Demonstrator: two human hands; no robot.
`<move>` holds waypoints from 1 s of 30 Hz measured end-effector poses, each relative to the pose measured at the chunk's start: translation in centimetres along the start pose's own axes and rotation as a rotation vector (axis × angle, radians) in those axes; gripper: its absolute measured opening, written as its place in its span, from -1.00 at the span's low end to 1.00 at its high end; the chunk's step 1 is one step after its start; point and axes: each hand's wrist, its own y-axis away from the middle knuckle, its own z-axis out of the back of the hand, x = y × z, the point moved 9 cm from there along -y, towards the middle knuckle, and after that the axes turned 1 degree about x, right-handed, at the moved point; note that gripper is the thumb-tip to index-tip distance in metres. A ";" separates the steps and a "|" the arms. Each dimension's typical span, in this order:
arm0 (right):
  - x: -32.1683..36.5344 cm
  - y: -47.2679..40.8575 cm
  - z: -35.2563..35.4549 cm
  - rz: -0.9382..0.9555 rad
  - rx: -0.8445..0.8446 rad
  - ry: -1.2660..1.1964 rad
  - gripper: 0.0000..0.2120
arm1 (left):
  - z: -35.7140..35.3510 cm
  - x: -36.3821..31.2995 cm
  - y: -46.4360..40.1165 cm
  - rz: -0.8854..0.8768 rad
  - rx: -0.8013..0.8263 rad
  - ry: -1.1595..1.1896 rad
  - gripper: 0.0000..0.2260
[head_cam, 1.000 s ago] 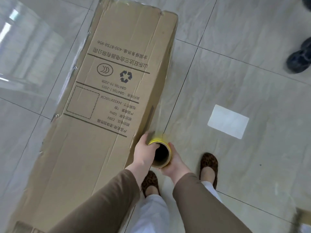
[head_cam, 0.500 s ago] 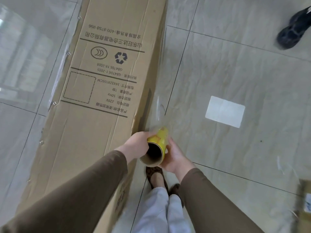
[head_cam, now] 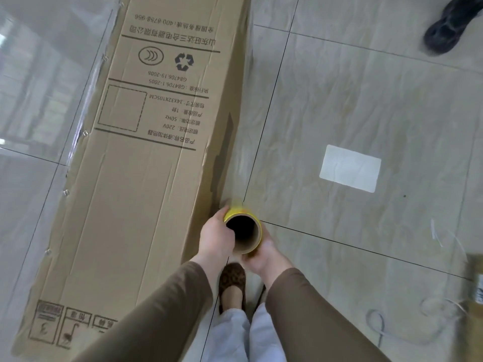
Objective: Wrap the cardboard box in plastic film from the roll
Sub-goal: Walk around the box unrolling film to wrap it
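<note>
- Left hand (head_cam: 218, 240) bare, no rings or watch seen.
- Right hand (head_cam: 264, 258) bare too, mostly hidden.
- Long brown sleeves (head_cam: 162, 317) on both arms, plain fabric, cuffs ended at the wrists.
- Trousers (head_cam: 230, 335) pale, whitish-grey, loose at the hems.
- Flat slip-on shoe (head_cam: 232, 279) with brown leopard-spot print, open top.
- Second shoe (head_cam: 261, 293) only a dark sliver, pattern unclear.

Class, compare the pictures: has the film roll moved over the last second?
Yes. Against the printed lines on the cardboard box, the film roll, gripped by the left hand and right hand, has shifted along the box's right edge toward the person.
</note>
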 end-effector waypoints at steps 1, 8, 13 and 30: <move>-0.3 -0.1 0.7 0.022 0.011 0.022 -0.68 | 0.2 -0.5 0.1 -0.060 0.015 -0.176 -0.40; -0.7 0.1 4.8 0.095 -0.175 0.182 -0.58 | -1.2 -1.3 0.5 -0.329 0.222 -0.979 -0.36; -1.8 0.1 2.8 0.102 -0.126 0.384 -0.35 | 0.0 -0.4 0.8 -0.361 0.177 -0.722 -0.45; -12.1 -0.6 7.9 0.140 -0.141 0.058 -0.58 | 1.1 9.7 3.9 -0.239 0.187 -0.601 -0.43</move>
